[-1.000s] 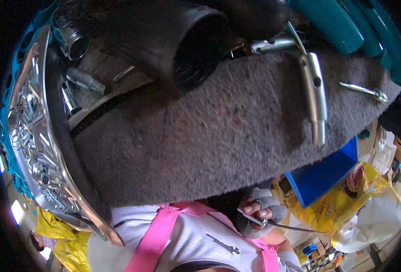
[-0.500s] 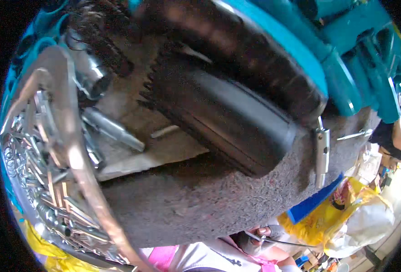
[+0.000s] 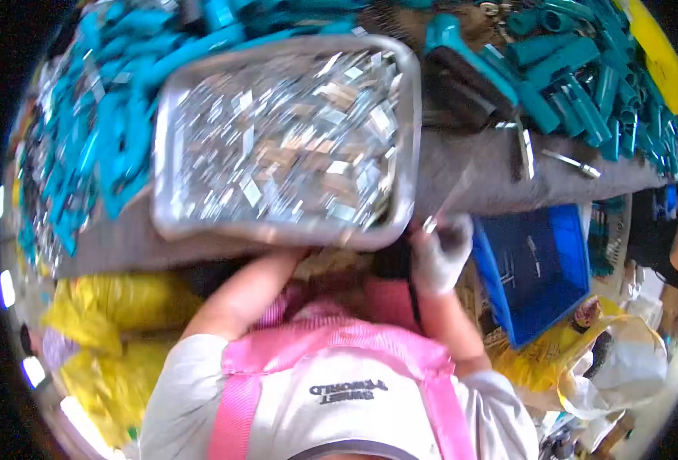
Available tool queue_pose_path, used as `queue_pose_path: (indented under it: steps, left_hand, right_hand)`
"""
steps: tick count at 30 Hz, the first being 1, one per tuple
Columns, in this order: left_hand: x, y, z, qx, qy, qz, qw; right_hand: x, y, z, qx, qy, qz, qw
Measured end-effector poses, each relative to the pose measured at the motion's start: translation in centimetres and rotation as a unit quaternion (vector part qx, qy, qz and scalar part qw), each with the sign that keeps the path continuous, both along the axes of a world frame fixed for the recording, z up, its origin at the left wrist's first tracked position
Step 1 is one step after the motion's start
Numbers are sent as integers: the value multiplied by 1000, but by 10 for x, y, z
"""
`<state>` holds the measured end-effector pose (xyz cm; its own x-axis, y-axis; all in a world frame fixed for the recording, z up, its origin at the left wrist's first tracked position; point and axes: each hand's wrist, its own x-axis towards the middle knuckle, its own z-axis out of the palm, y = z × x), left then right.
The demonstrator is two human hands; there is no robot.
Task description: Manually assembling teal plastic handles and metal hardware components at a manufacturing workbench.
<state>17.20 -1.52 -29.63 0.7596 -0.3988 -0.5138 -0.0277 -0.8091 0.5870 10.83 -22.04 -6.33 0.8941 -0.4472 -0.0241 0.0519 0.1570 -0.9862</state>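
A grey-covered desk (image 3: 492,180) runs across the view, heaped along its far side with teal plastic handles (image 3: 576,84). On its near edge stands a large metal tray (image 3: 408,153), filled with small shiny metal blades (image 3: 285,146). Below the desk to the right sits a blue crate (image 3: 542,268), and yellow bags (image 3: 109,322) lie to the left. The right hand (image 3: 440,253), in a pale glove, rises at the tray's near right corner, its fingers (image 3: 431,230) pinched closed around a small shiny metal piece (image 3: 429,224), just beside the tray rim. The left hand is hidden under the tray's near edge; only the bare left forearm (image 3: 243,295) shows, so I cannot tell its grip.
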Motion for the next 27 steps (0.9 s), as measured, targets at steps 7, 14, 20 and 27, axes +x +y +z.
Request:
queue_pose_path:
  steps: [7, 14, 20, 27]
  left_hand:
    - [-95, 66, 217, -339, 217, 314, 860]
    - [-160, 78, 311, -547, 297, 325, 712]
    - [-147, 72, 349, -503, 305, 252, 769]
    - [-111, 45, 353, -429, 283, 132, 847]
  right_hand:
    - [-63, -16, 26, 108, -39, 190, 975]
    - [-69, -24, 85, -86, 82, 403, 908]
    - [-40, -44, 147, -381, -42, 424, 821]
    - [-10, -40, 174, -492, -75, 488, 717]
